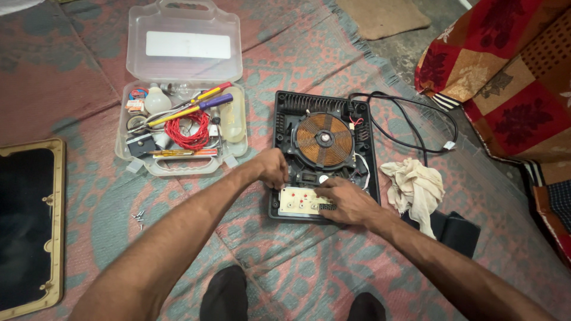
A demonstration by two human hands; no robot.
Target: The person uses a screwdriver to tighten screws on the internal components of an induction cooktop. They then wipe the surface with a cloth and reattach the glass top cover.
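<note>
Woven red-grey mat (309, 261), opened cooker (324, 154), both hands on circuit board (303, 201)

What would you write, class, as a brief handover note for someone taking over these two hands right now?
Left hand: on the control board's upper left edge, grip unclear.
Right hand: resting on the board's right side.
The opened induction cooker lies on the mat, cover off, copper coil exposed.
Loose screws lie to the left, below the open tool case.
Board is in its slot; the cover is not yet refitted.
</note>
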